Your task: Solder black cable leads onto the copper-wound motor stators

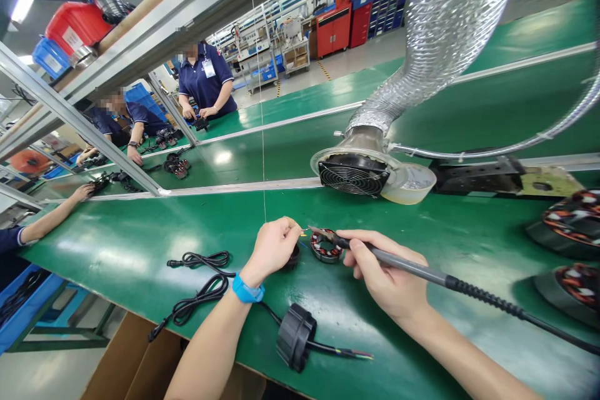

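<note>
My right hand [391, 269] grips a soldering iron [407, 265], its tip pointing left over a motor stator [327, 246] with copper windings. My left hand [277, 244], with a blue band on the wrist, is closed in a pinch just left of the tip. A thin solder wire [263, 137] hangs from above down to this hand, and a short bright end shows at the fingertips beside the iron. Small coloured leads lie by the stator. Under my left hand sits a dark round part [291, 259], partly hidden. Nearer me lies a black ribbed cap [296, 337] with a cable through it.
Coiled black cables [201, 294] lie left of my arm. A fume extractor [355, 175] with a foil duct [450, 25] and a small tub [409, 184] stand behind. More stators [574, 287] are at the right. Co-workers [206, 78] work at the left along the green bench [117, 237].
</note>
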The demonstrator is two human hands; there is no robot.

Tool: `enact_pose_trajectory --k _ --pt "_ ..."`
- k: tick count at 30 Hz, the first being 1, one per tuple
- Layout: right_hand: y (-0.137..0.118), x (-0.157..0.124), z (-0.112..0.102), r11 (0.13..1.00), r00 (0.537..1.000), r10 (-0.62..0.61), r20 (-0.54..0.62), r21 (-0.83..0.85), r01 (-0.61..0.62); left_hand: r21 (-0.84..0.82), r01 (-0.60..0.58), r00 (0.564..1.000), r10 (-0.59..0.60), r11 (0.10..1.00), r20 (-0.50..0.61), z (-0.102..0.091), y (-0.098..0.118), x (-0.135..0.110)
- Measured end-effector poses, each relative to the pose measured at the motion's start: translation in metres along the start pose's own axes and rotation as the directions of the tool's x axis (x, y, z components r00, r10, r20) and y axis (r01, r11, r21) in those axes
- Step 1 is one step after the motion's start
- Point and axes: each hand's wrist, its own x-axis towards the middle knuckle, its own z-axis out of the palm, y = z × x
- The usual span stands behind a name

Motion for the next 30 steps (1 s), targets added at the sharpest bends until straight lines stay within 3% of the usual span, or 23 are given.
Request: enact_pose_trajectory --k 17,26,30 --pt "0.000 0.001 0.003 1.000 0.999 0.001 -0.038 0.008 -0.001 0.019 0.015 1.000 -0.015 1.000 -0.011 0.003 -0.005 0.002" --pt "0.001 0.005 0.013 0.999 0.999 -0.051 0.009 -0.017 0.051 0.004 0.018 1.000 -0.018 1.000 -0.004 0.003 -0.004 0.002" --pt "0.006 0.011 0.017 0.992 0.989 -0.119 0.092 -0.034 0.122 0.015 0.020 1.000 -0.020 1.000 -0.002 0.002 0.000 0.001"
